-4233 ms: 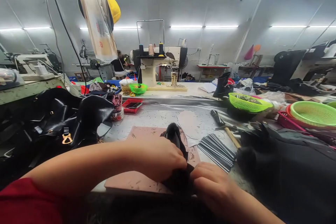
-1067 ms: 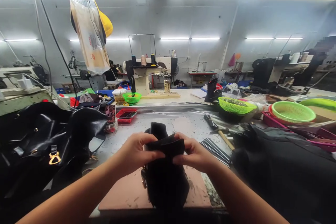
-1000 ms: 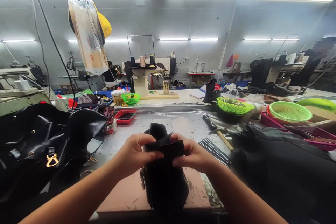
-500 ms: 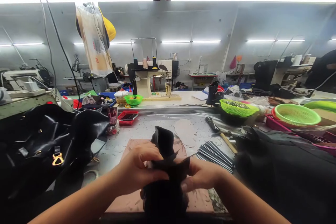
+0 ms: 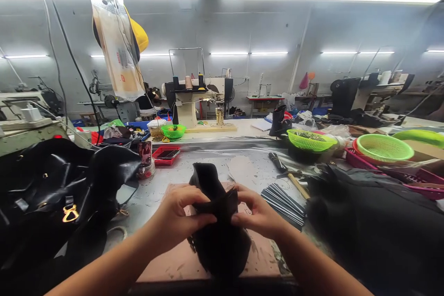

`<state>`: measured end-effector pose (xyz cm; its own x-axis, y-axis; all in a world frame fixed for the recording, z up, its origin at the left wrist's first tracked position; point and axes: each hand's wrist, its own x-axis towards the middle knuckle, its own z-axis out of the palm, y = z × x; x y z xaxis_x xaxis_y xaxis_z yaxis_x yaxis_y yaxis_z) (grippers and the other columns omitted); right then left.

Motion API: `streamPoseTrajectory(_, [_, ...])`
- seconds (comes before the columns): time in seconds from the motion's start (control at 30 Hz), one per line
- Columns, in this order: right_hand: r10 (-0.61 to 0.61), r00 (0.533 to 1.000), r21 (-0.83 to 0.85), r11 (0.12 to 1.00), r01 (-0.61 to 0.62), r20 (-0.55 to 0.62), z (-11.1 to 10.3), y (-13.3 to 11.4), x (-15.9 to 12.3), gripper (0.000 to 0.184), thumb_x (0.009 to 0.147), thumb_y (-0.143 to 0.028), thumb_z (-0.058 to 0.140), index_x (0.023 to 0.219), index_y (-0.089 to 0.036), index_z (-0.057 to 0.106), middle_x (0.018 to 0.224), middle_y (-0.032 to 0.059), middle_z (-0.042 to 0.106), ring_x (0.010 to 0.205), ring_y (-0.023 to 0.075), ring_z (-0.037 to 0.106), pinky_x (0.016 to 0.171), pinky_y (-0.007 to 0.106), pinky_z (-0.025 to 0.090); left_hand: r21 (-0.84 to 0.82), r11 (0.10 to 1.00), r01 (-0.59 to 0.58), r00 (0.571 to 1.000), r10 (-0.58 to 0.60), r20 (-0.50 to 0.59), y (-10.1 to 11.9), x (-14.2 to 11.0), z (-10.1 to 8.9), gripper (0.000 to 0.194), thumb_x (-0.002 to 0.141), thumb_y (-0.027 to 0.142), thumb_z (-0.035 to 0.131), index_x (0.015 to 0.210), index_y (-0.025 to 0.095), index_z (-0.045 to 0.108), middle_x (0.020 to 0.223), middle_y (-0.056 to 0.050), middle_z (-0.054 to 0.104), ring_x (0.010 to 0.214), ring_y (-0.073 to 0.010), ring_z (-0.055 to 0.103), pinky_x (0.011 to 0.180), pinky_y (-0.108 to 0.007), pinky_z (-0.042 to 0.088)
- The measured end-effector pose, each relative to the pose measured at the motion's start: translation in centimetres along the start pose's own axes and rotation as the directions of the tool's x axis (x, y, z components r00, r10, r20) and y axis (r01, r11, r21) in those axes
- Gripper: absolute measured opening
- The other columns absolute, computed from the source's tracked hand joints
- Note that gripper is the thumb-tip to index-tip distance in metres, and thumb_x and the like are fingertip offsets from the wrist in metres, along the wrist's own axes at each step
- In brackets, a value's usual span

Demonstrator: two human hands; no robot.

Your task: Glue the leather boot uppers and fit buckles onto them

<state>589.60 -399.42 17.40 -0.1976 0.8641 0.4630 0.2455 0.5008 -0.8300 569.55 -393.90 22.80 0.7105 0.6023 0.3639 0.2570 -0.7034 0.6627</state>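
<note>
Right hand (image 5: 257, 215) is riding higher, level with left hand (image 5: 180, 210); both grips are clamping black boot (image 5: 222, 252) at near rim (image 5: 225, 204); far flap (image 5: 205, 176) is standing unheld, handling apparently unfinished.

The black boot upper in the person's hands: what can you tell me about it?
The black boot upper looks soft, matte and leather-like. Its mouth gapes open, with the far wall standing up beyond the fingers. A small metal-looking fitting shows on its left side. The left hand and right hand pinch the near edge. It sits over the pinkish board; its dark underside is too dim to make out.
</note>
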Motion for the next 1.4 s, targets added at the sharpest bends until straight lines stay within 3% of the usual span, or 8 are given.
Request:
streamPoseTrajectory(0.13, [0.004, 0.988, 0.146, 0.989, 0.020, -0.157, 0.2, -1.0, 0.5, 0.036, 0.069, -0.051, 0.064, 0.065, -0.019, 0.050, 0.074, 0.0003, 0.048, 0.071, 0.0147, 0.048, 0.071, 0.031, 0.040, -0.034, 0.999, 0.001, 0.999, -0.002, -0.040, 0.1, 0.1, 0.0, 0.009, 0.066, 0.027, 0.064, 0.066, 0.019, 0.067, 0.060, 0.000, 0.062, 0.062, -0.0142, 0.053, 0.063, -0.026, 0.041])
streamPoseTrajectory(0.3, [0.076, 0.992, 0.211, 0.976, -0.052, -0.103, -0.2, -2.3, 1.0, 0.042, 0.063, -0.048, 0.070, 0.052, -0.017, 0.044, 0.098, 0.0082, 0.053, 0.101, 0.0229, 0.047, 0.082, 0.034, 0.039, -0.093, 0.995, -0.034, 0.995, 0.025, -0.095, -0.2, 0.1, 0.4, 0.010, 0.067, 0.028, 0.064, 0.064, 0.018, 0.066, 0.057, 0.000, 0.059, 0.059, -0.0138, 0.052, 0.063, -0.027, 0.042])
streamPoseTrajectory(0.5, [0.180, 0.983, 0.438, 0.881, -0.181, 0.044, -0.7, -2.1, 1.6, 0.039, 0.057, -0.042, 0.076, 0.054, -0.017, 0.046, 0.064, -0.0016, 0.051, 0.059, 0.0104, 0.046, 0.056, 0.025, 0.035, -0.181, 0.978, -0.102, 0.993, 0.089, -0.081, -0.7, 0.3, 0.5, 0.007, 0.068, 0.025, 0.066, 0.066, 0.018, 0.066, 0.058, 0.001, 0.058, 0.058, -0.0117, 0.052, 0.061, -0.025, 0.041])
streamPoseTrajectory(0.67, [0.208, 0.978, 0.443, 0.879, -0.177, -0.022, -0.4, -1.8, 1.7, 0.040, 0.056, -0.038, 0.077, 0.054, -0.017, 0.043, 0.056, -0.0060, 0.043, 0.053, 0.0072, 0.040, 0.052, 0.023, 0.030, -0.169, 0.986, -0.008, 1.000, 0.004, -0.027, -0.1, 0.4, 0.1, 0.007, 0.068, 0.024, 0.064, 0.067, 0.017, 0.065, 0.062, 0.000, 0.060, 0.060, -0.0128, 0.054, 0.059, -0.025, 0.041])
streamPoseTrajectory(0.87, [0.154, 0.988, 0.328, 0.935, -0.137, -0.026, -1.1, -3.0, 2.2, 0.047, 0.049, -0.033, 0.080, 0.086, -0.020, 0.053, 0.073, -0.0045, 0.054, 0.066, 0.0097, 0.048, 0.059, 0.023, 0.035, -0.124, 0.992, -0.021, 1.000, 0.022, 0.000, 0.4, 0.8, 0.1, 0.013, 0.066, 0.026, 0.064, 0.076, 0.018, 0.068, 0.063, -0.001, 0.061, 0.060, -0.0135, 0.053, 0.059, -0.024, 0.041])
streamPoseTrajectory(1.03, [0.183, 0.979, 0.388, 0.899, -0.202, 0.084, -1.1, -3.4, 2.4, 0.033, 0.055, -0.038, 0.076, 0.065, -0.016, 0.054, 0.058, -0.0053, 0.050, 0.055, 0.0079, 0.044, 0.052, 0.022, 0.031, -0.132, 0.991, -0.002, 1.000, 0.001, -0.013, 0.5, 1.1, 0.4, 0.010, 0.065, 0.025, 0.063, 0.072, 0.018, 0.066, 0.061, 0.000, 0.059, 0.058, -0.0125, 0.052, 0.055, -0.022, 0.040])
streamPoseTrajectory(1.23, [0.206, 0.972, 0.431, 0.892, -0.140, -0.112, -0.1, -3.4, 1.5, 0.033, 0.050, -0.030, 0.079, 0.057, -0.018, 0.049, 0.056, -0.0051, 0.050, 0.054, 0.0091, 0.044, 0.053, 0.023, 0.032, -0.227, 0.974, 0.021, 1.000, -0.023, -0.007, 0.1, 1.0, 0.8, 0.016, 0.067, 0.030, 0.064, 0.061, 0.016, 0.058, 0.055, 0.002, 0.055, 0.054, -0.0109, 0.050, 0.052, -0.022, 0.038])
streamPoseTrajectory(1.4, [0.168, 0.960, 0.282, 0.954, -0.101, -0.224, -1.1, -3.9, 0.3, 0.031, 0.056, -0.033, 0.073, 0.056, -0.019, 0.046, 0.056, -0.0052, 0.045, 0.057, 0.0109, 0.043, 0.056, 0.025, 0.033, -0.073, 0.997, 0.007, 1.000, -0.006, 0.026, -0.6, 1.5, 0.8, 0.013, 0.070, 0.030, 0.062, 0.067, 0.018, 0.059, 0.060, 0.002, 0.057, 0.059, -0.0123, 0.051, 0.056, -0.023, 0.039])
